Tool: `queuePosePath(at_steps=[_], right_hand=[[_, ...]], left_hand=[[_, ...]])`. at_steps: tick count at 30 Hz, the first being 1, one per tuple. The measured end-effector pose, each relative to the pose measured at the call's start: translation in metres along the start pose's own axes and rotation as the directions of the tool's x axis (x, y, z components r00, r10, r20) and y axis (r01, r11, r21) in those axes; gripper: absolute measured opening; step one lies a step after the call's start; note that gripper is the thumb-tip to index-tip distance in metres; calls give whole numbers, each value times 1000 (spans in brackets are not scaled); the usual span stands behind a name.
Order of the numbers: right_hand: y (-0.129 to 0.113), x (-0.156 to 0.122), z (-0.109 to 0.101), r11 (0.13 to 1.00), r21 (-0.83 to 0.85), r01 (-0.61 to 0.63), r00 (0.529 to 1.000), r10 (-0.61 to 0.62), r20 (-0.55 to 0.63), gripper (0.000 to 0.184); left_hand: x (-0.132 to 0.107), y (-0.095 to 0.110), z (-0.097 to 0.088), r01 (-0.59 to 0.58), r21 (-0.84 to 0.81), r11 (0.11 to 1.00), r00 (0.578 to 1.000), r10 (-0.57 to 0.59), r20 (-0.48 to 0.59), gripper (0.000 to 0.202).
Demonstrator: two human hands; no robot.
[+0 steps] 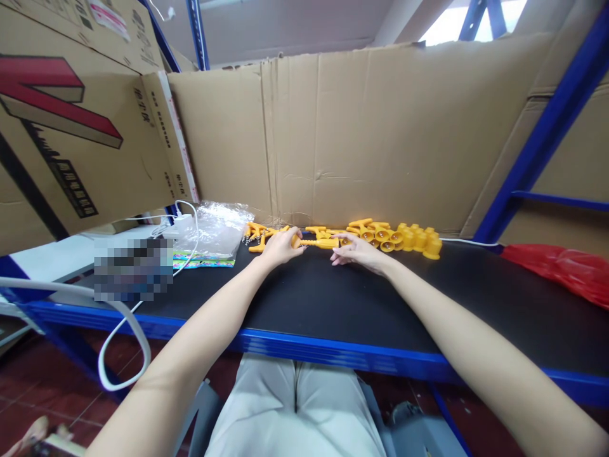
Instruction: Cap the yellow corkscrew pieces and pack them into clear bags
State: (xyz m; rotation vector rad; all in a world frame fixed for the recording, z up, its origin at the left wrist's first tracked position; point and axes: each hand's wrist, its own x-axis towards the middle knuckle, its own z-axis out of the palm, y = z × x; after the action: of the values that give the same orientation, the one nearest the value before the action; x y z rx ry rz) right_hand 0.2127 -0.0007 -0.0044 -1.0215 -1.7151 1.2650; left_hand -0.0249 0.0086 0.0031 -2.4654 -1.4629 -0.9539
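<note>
Cardboard wall (pixel 380 139) stands behind black counter (pixel 309 298).
Yellow cups (pixel 431 245) stand bunched beyond the right grip (pixel 356 251), apparently for easy reach. That grip half-curls at the yellow rod's (pixel 316 243) right end, hold unclear; the left grip (pixel 283 246) closes round the other. Rod lies level between them, presumably for steadiness.

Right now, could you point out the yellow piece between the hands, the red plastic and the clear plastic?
Yellow piece (pixel 326 243): head view, on its thicker section.
Red plastic (pixel 561 268): head view, on the middle of its visible part.
Clear plastic (pixel 219 231): head view, on its crinkled surface.
</note>
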Motion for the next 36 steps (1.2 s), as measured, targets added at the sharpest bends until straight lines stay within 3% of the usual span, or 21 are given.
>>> queuePosePath(at_steps=[5, 9, 12, 15, 21, 27, 29, 32, 36], right_hand=[[2, 2, 3, 999, -41, -20, 1000, 19, -8, 30], [2, 5, 4, 996, -59, -61, 998, 59, -31, 35], [1, 3, 3, 998, -60, -36, 998, 33, -45, 37], [-1, 1, 3, 999, -51, 10, 999, -11, -31, 50], [-3, 1, 4, 997, -70, 40, 998, -43, -37, 31], [-3, 3, 3, 996, -87, -24, 997, 18, -70, 39], [-4, 3, 1, 994, -113, -1, 998, -7, -64, 38], [-5, 3, -4, 986, -146, 86, 995, -93, -38, 54], [-6, 3, -6, 975, -195, 109, 991, -122, -57, 43]], left_hand=[[-1, -2, 1, -6, -50, 999, 1000, 6, 0, 31], [1, -3, 2, 4, -79, 997, 1000, -6, -16, 33], [2, -4, 3, 20, -88, 996, 1000, -22, -17, 34], [2, -4, 4, 29, -98, 995, 999, -31, -19, 34], [1, 0, 2, 28, -115, 993, 999, -32, -34, 35], [1, 3, 0, 49, -136, 990, 998, -54, -31, 34], [1, 2, 1, 53, -146, 988, 998, -59, -37, 34], [2, 0, 3, 58, -153, 987, 997, -66, -47, 35], [2, 0, 3, 65, -153, 986, 996, -72, -44, 35]])
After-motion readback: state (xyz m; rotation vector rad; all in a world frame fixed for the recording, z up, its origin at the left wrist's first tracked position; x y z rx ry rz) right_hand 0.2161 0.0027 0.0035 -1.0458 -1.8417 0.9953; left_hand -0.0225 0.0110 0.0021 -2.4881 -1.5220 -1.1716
